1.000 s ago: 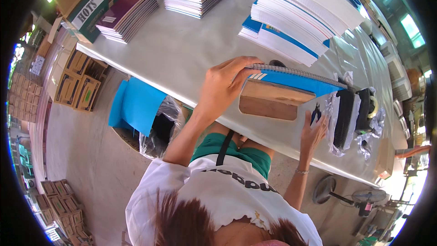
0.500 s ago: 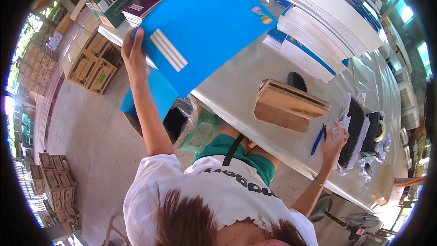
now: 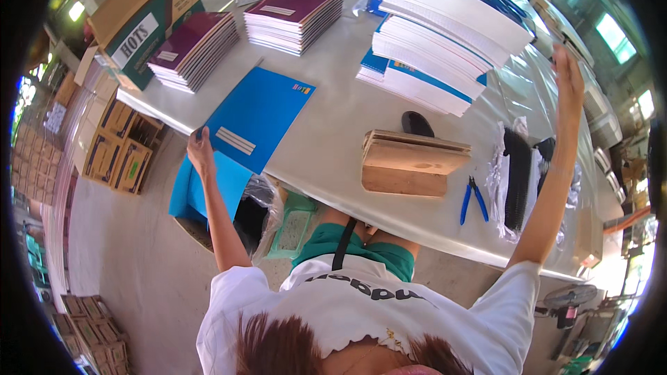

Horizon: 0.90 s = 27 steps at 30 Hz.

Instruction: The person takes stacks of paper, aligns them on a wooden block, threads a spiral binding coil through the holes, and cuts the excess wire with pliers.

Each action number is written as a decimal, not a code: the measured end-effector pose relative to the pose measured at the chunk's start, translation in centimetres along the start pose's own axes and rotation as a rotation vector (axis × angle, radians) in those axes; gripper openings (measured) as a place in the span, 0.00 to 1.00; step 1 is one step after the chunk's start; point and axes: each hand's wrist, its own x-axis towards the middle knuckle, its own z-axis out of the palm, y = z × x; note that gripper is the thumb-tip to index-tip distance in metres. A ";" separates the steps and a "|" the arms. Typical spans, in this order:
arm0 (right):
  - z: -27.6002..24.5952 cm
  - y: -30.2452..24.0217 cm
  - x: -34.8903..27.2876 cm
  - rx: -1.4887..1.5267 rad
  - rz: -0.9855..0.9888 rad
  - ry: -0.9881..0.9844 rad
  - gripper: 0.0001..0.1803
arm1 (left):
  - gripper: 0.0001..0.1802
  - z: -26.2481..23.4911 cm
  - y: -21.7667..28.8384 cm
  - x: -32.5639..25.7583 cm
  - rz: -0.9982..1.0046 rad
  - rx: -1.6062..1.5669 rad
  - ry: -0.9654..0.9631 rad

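My left hand (image 3: 201, 153) is closed on the near left corner of a blue notebook (image 3: 260, 114). The notebook lies at the table's front edge, its white label lines facing up. Below that hand, a lighter blue sheet (image 3: 226, 184) hangs over a box lined with clear plastic. My right hand (image 3: 568, 76) is raised over the far right of the table, fingers stretched out and nothing seen in them. It is nearest to a tall stack of white pages (image 3: 434, 45) with blue covers. Blue-handled pliers (image 3: 474, 201) lie spread near a wooden block holder (image 3: 413, 163).
Two stacks of maroon notebooks (image 3: 295, 10) stand at the back left beside a green and brown carton (image 3: 142, 35). A dark oval object (image 3: 417, 124) sits behind the wooden holder. Black binding coils (image 3: 516, 180) in plastic lie to the right. A fan (image 3: 570, 296) stands beyond the table.
The blue notebook has come down from mid-air to the table, still in my left hand. My right hand has moved from beside the pliers to the far right.
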 end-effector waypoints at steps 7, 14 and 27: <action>3.1 -1.6 5.5 0.086 -0.029 -0.043 0.29 | 0.24 -0.7 -0.7 0.2 0.378 0.426 0.291; 6.5 -4.0 7.2 -0.122 -0.305 -0.191 0.20 | 0.17 4.6 15.9 -4.5 0.660 0.018 0.008; 8.3 -1.6 11.0 -0.323 -0.257 -0.279 0.12 | 0.15 19.7 41.2 -15.0 1.505 -0.291 -0.471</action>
